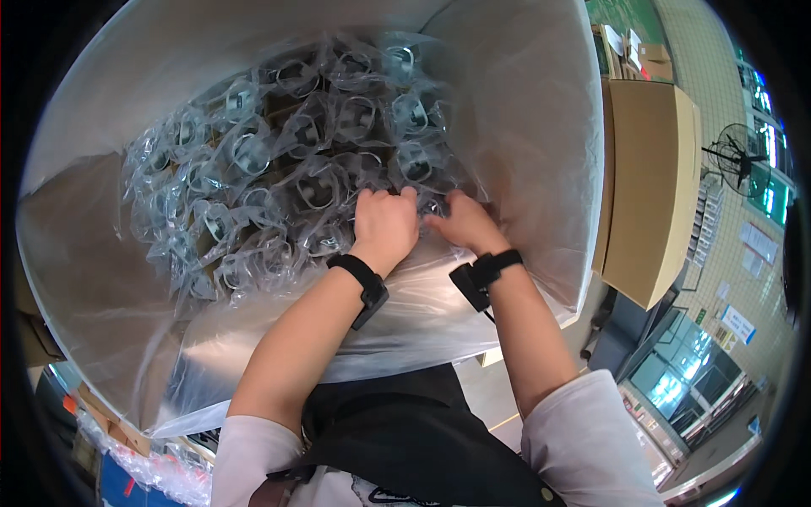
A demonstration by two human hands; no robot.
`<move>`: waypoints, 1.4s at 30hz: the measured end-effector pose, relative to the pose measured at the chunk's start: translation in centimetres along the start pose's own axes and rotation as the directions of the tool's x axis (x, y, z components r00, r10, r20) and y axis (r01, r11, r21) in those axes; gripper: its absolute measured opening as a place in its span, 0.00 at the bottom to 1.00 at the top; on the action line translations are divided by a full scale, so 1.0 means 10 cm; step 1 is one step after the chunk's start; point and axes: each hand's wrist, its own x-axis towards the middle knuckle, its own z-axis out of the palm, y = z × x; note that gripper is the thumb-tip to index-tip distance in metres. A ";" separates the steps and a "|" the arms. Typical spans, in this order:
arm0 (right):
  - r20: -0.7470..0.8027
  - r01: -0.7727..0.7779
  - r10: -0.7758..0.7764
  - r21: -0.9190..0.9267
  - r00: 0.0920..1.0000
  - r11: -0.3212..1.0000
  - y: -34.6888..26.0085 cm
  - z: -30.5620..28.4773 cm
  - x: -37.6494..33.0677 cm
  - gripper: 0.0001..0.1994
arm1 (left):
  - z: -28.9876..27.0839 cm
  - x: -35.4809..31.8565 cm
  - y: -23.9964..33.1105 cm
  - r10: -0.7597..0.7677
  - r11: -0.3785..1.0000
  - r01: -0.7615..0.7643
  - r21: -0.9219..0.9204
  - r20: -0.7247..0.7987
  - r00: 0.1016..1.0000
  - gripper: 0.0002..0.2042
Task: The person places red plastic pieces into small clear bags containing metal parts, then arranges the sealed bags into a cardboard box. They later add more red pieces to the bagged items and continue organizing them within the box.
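Both my hands reach down into a large box lined with translucent plastic film [541, 144]. Inside stand several rows of round-topped items, each in a clear plastic bag [250, 155]. My left hand [387, 225] is closed, its fingers curled down among the bags at the near right of the rows; what lies under the fingertips is hidden. Just to its right, my right hand [466, 223] has its thumb and fingers bent around a bagged item [431, 205] between the hands. Its fingertips are partly hidden by the wrapping. Black straps with small modules circle both wrists.
The film [405, 283] drapes over the box's near side, close to my body. Tall brown cardboard [646, 186] stands to the right. A black fan [737, 159] is by the tiled wall beyond. Clear plastic wrapping [148, 469] lies at the lower left.
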 end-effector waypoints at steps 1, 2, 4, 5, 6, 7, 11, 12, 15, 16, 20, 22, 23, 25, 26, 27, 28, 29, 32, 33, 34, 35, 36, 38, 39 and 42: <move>0.039 -0.015 0.015 -0.016 0.999 1.000 0.06 0.09 0.08 0.13 | -0.02 -0.01 0.03 -0.024 0.999 0.024 -0.044 0.005 1.000 0.04; 0.040 -0.065 0.068 -0.069 0.997 0.995 0.12 0.16 0.15 0.13 | -0.01 0.00 0.06 -0.027 0.998 0.028 -0.058 0.018 0.999 0.05; 0.045 -0.143 0.154 -0.181 0.987 0.973 0.09 0.21 0.25 0.12 | 0.00 0.05 0.09 -0.055 0.995 0.057 -0.081 0.035 0.998 0.07; 0.058 -0.169 0.189 -0.247 0.980 0.954 0.11 0.21 0.25 0.11 | 0.00 0.07 0.08 -0.096 0.983 0.099 -0.155 0.030 0.995 0.07; 0.069 -0.160 0.184 -0.268 0.980 0.950 0.07 0.19 0.22 0.10 | -0.04 0.06 0.04 -0.145 0.964 0.149 -0.222 0.035 0.989 0.07; 0.078 -0.151 0.181 -0.291 0.981 0.945 0.02 0.14 0.15 0.10 | -0.07 0.04 -0.01 -0.192 0.936 0.196 -0.291 0.041 0.981 0.08; -0.028 0.200 -0.204 -0.089 0.979 0.976 -0.02 0.16 -0.02 0.10 | 0.01 0.05 -0.16 -0.039 0.905 0.068 -0.419 0.076 0.996 0.10; -0.004 0.105 -0.107 -0.127 0.994 0.986 -0.06 0.12 -0.02 0.10 | -0.01 0.06 -0.13 -0.037 0.903 0.059 -0.425 0.059 0.998 0.10; 0.002 -0.147 0.152 -0.234 0.988 0.961 -0.13 0.03 -0.04 0.10 | -0.09 0.09 -0.08 -0.064 0.938 0.066 -0.341 0.015 0.998 0.09; 0.017 -0.143 0.152 -0.264 0.988 0.954 -0.09 0.00 -0.06 0.10 | -0.13 0.11 -0.10 -0.091 0.966 0.089 -0.242 0.003 0.996 0.09; 0.072 -0.223 0.248 -0.249 0.966 0.942 -0.16 -0.08 -0.15 0.11 | -0.20 0.03 -0.01 0.049 0.997 -0.060 -0.053 -0.182 0.982 0.09; 0.077 -0.236 0.260 -0.238 0.963 0.942 -0.16 -0.12 -0.12 0.11 | -0.18 -0.07 0.14 0.329 0.944 -0.327 -0.050 0.052 0.943 0.11; 0.072 -0.233 0.256 -0.233 0.964 0.944 -0.15 -0.13 -0.12 0.11 | -0.08 -0.07 0.25 0.260 0.964 -0.267 0.020 0.169 0.951 0.11; 0.061 -0.215 0.235 -0.232 0.970 0.949 -0.19 -0.15 -0.15 0.10 | 0.09 -0.04 0.29 0.126 0.969 -0.188 0.158 0.335 0.934 0.13; 0.053 -0.205 0.223 -0.235 0.973 0.950 -0.20 -0.17 -0.19 0.10 | 0.15 0.01 0.27 0.075 0.961 -0.170 0.217 0.389 0.918 0.13; 0.047 -0.199 0.216 -0.236 0.975 0.951 -0.18 -0.17 -0.22 0.09 | 0.02 0.05 0.32 0.059 0.921 -0.261 0.290 0.557 0.828 0.13; -0.050 -0.164 0.156 -0.227 0.986 0.960 -0.16 -0.15 -0.28 0.09 | 0.01 0.04 0.32 0.072 0.925 -0.263 0.274 0.553 0.830 0.12; -0.147 -0.126 0.095 -0.222 0.985 0.967 -0.13 -0.12 -0.37 0.08 | 0.01 0.02 0.30 0.084 0.929 -0.264 0.258 0.549 0.831 0.12; -0.083 0.117 -0.139 -0.227 0.987 0.967 -0.15 -0.07 -0.38 0.08 | -0.08 -0.04 0.24 0.135 0.886 -0.332 0.325 0.504 0.853 0.12; 0.007 0.224 -0.228 -0.223 0.974 0.949 -0.20 -0.03 -0.38 0.09 | -0.02 -0.08 0.16 0.139 0.891 -0.315 0.328 0.463 0.875 0.12; 0.078 0.315 -0.305 -0.220 0.949 0.923 -0.20 -0.05 -0.36 0.09 | 0.03 -0.06 0.14 0.164 0.892 -0.314 0.327 0.413 0.896 0.12; 0.152 0.328 -0.297 -0.258 0.943 0.909 -0.14 0.00 -0.26 0.10 | 0.07 -0.09 0.10 0.195 0.886 -0.360 0.293 0.469 0.861 0.12; 0.195 0.310 -0.261 -0.287 0.945 0.906 -0.06 0.03 -0.18 0.10 | 0.12 -0.07 0.11 0.182 0.889 -0.352 0.294 0.480 0.858 0.11; 0.275 0.272 -0.182 -0.340 0.944 0.900 0.10 0.08 -0.04 0.10 | 0.17 -0.03 0.17 0.155 0.891 -0.342 0.298 0.508 0.847 0.11; 0.252 0.182 -0.085 -0.394 0.964 0.901 0.09 0.10 0.00 0.11 | 0.16 -0.01 0.21 0.143 0.883 -0.335 0.329 0.490 0.860 0.11; 0.222 0.211 -0.094 -0.596 0.971 0.775 0.07 0.16 -0.06 0.11 | 0.10 0.01 0.25 0.116 0.865 -0.325 0.383 0.477 0.871 0.10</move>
